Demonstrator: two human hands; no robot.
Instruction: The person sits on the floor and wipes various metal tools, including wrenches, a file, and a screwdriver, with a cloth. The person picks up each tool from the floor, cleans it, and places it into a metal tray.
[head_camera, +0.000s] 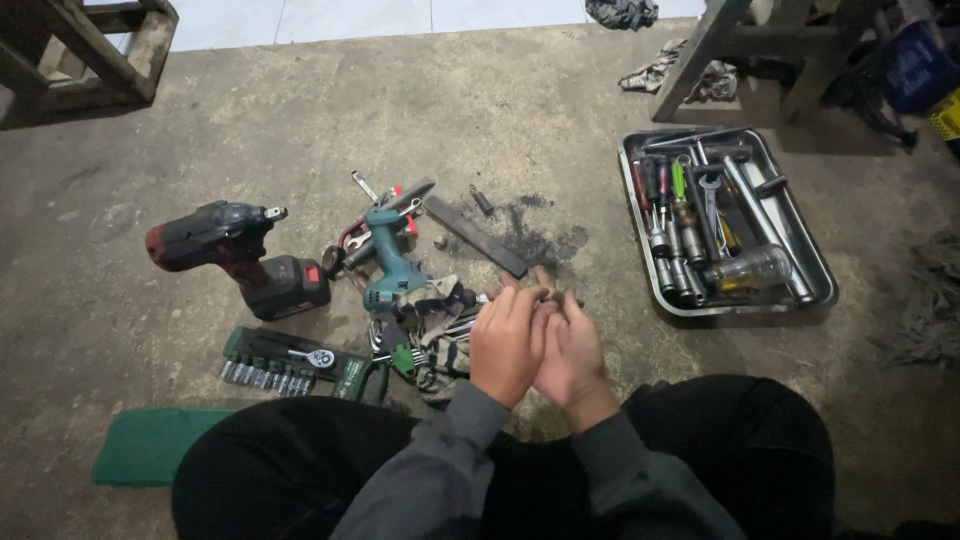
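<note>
Fingers of left hand (507, 340) and right hand (570, 352) pinch together a small part (548, 296), too small to tell.

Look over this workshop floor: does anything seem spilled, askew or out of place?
Yes. A dark stain spreads over the concrete floor beside the flat metal bar, like spilled oil or grime. Tools lie loose around the teal drill, though a metal tray holds others.
</note>
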